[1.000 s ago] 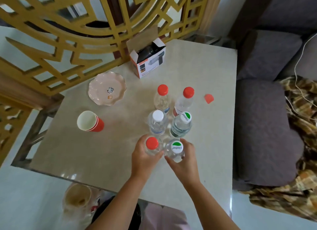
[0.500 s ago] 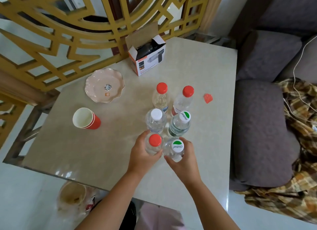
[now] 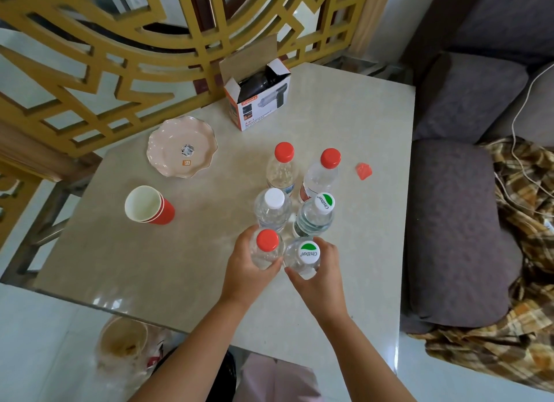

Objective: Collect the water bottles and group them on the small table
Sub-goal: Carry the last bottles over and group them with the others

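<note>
While the fingers of the left hand (image 3: pixel 245 274) curl closely around the clear body of a red-capped bottle (image 3: pixel 266 248), the thumb lies along its near side and the fingertips wrap over the far side, so the grasp is closed on the bottle just under its cap. The right hand (image 3: pixel 322 277) does the same with a green-and-white-capped bottle (image 3: pixel 304 256): its fingers bend round the right and far side, the thumb presses in from the near side, and the hand is closed on it. The two held bottles stand upright, side by side and touching or nearly so, at the near end of the group.

Just beyond them stand a white-capped bottle (image 3: pixel 272 209) on the left and a second green-capped bottle (image 3: pixel 314 214) on the right, close together. Farther back are two more red-capped bottles (image 3: pixel 281 167), also a pair, the right one (image 3: pixel 322 173) leaning slightly in this wide view. All six are gathered near the middle of the small table (image 3: pixel 344 116), whose top is pale and stone-patterned.

A loose red cap (image 3: pixel 363 171) lies right of the far pair. To the left sit stacked red paper cups (image 3: pixel 148 205) and a scalloped pink plate (image 3: pixel 183 146). An open carton (image 3: pixel 257 97) stands at the far edge, before a gold lattice screen (image 3: pixel 120 56). A grey sofa (image 3: pixel 455 227) adjoins the table's right side.
</note>
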`<state>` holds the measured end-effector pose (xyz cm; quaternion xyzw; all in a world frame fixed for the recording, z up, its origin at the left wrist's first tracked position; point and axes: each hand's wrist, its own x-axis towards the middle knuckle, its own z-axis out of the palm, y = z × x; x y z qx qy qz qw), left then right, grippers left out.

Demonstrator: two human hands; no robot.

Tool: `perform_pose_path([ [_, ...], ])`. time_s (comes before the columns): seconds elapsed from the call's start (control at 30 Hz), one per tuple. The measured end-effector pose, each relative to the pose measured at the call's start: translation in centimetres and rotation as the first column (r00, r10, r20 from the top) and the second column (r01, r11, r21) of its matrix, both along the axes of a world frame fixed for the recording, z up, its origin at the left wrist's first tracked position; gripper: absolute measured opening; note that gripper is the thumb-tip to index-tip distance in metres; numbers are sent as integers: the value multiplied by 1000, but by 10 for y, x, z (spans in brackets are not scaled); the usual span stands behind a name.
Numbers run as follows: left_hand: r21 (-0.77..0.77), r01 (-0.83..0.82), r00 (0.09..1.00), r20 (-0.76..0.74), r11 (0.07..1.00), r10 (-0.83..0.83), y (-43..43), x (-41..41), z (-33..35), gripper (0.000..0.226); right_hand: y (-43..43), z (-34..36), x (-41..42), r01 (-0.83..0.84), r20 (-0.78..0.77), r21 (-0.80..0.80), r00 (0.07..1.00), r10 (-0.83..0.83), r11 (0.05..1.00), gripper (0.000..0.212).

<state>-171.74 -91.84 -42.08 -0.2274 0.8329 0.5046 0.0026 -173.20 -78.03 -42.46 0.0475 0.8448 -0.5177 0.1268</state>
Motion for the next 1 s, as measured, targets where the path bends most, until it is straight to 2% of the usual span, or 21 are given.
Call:
perform_pose_path([
  [0.43, -36, 18, 997, 73, 999, -15, -8, 3, -2, 71, -1, 4, -3, -39, 21, 20, 999, 39, 999, 76],
  [0.63, 24, 36, 988, 146, 999, -39, -13, 3, 1, 98, 1, 21, -4, -49, 18, 1, 999, 49, 999, 76],
  [0.73, 38, 40, 985, 166, 998, -46, -16, 8, 9, 104, 9, 33, -1, -61, -39, 29, 997, 63, 998, 76],
  [0.9, -16, -7, 997, 74, 1000, 8, -25, 17, 34, 89, 20, 51, -1, -134, -166, 103, 975, 149, 986, 71],
  [1.0, -63, 54, 998, -24, 997, -56, -23, 18, 51, 73, 19, 63, -4, -197, -186, 94, 959, 212, 976, 66],
])
